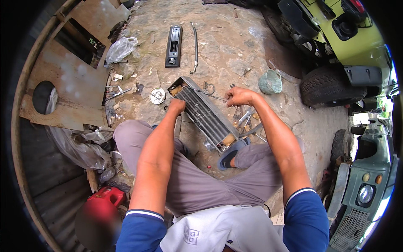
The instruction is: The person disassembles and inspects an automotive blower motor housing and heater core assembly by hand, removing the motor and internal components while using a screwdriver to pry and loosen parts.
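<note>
On the uneven stone floor (pixel 226 42), between the person's bent legs, a long metal box with a finned core (pixel 203 109) lies slantwise, its upper end farther left than its lower end. The left hand (pixel 179 105) is curled at the box's left side, near the upper end; whether its fingers close on the edge I cannot tell. The right hand (pixel 239 97), to the right of the box, has its fingers pressed together, pinching a thin dark line (pixel 216 97) that stretches leftward to the box. A round tin (pixel 158 95) sits just left of the upper end, and hand tools (pixel 247 117) lie to the right. Beyond are a black panel (pixel 173 46) and a dark hose (pixel 195 47), side by side; a greenish bucket (pixel 270 82) stands near the right hand.
</note>
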`<state>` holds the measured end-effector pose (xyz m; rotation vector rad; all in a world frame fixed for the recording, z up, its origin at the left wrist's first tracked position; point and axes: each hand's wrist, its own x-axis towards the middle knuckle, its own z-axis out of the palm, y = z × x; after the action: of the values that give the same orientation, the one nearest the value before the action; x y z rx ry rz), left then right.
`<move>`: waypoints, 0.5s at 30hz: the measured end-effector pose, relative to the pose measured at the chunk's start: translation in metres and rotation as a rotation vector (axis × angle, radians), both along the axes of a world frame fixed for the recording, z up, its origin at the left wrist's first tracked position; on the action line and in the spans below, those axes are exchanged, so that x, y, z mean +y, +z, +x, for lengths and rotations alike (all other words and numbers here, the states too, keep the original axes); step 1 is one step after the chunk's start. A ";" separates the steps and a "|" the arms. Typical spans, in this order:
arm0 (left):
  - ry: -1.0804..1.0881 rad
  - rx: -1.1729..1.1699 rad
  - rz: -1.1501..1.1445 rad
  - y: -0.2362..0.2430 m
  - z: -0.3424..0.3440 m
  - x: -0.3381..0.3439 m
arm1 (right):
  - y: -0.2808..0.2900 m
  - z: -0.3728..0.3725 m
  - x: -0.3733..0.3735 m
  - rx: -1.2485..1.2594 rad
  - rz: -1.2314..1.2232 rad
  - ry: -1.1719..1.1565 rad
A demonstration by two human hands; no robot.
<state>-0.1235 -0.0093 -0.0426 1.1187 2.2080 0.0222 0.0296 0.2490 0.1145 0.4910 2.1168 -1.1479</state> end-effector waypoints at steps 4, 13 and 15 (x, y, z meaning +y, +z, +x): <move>0.269 -0.177 0.061 -0.011 -0.009 -0.003 | -0.006 0.003 0.000 0.068 0.042 -0.010; 0.334 -0.184 0.087 0.002 -0.003 -0.008 | 0.005 0.021 -0.019 0.344 0.421 0.104; 1.011 -0.575 0.155 0.000 -0.003 -0.006 | 0.013 0.021 -0.030 0.356 0.448 0.084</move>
<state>-0.1261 -0.0149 -0.0428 -0.0613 2.0043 0.8365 0.0503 0.2187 0.1271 0.4113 2.6961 -0.7496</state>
